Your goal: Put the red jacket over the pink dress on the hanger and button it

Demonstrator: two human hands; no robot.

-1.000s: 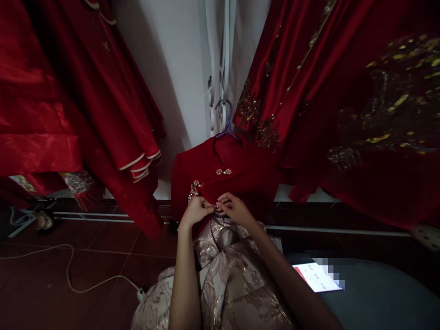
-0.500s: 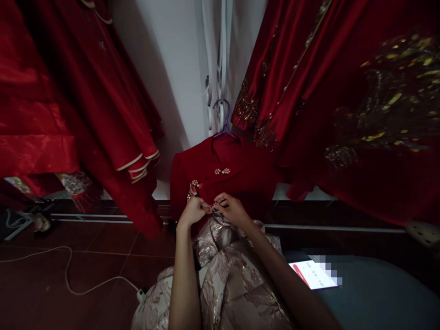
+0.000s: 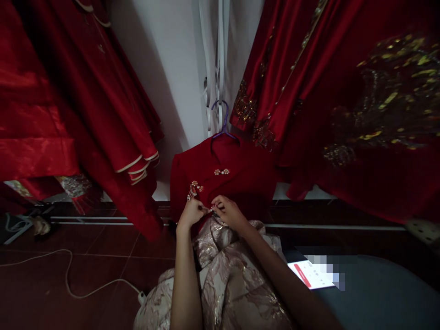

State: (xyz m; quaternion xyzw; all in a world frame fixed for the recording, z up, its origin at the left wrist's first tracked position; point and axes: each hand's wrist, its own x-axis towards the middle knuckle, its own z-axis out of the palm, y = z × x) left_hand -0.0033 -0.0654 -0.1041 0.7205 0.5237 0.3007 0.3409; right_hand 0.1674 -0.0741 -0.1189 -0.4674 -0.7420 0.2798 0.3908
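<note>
In front of me a dark red jacket (image 3: 240, 183) hangs on a purple hanger (image 3: 225, 121). A pearl-and-gold flower clasp (image 3: 222, 172) sits at its upper front, and a beaded brooch with dangling strands (image 3: 193, 189) lies to the left. Lower on the jacket front, my left hand (image 3: 193, 214) and my right hand (image 3: 227, 213) meet with fingertips pinched together. Between them shows a small beaded clasp (image 3: 213, 208), partly hidden by the fingers. Which part of it each hand grips is hard to make out.
Red garments (image 3: 113, 114) hang at left, and sequined red garments (image 3: 388, 101) hang at right. Patterned shiny fabric (image 3: 237, 275) covers my lap. A lit phone (image 3: 312, 274) rests on a grey-blue seat (image 3: 378, 293). A white cable (image 3: 92, 291) crosses the tiled floor.
Both hands stay together at the small beaded clasp, with only slight finger movement. The view has shifted a little.
</note>
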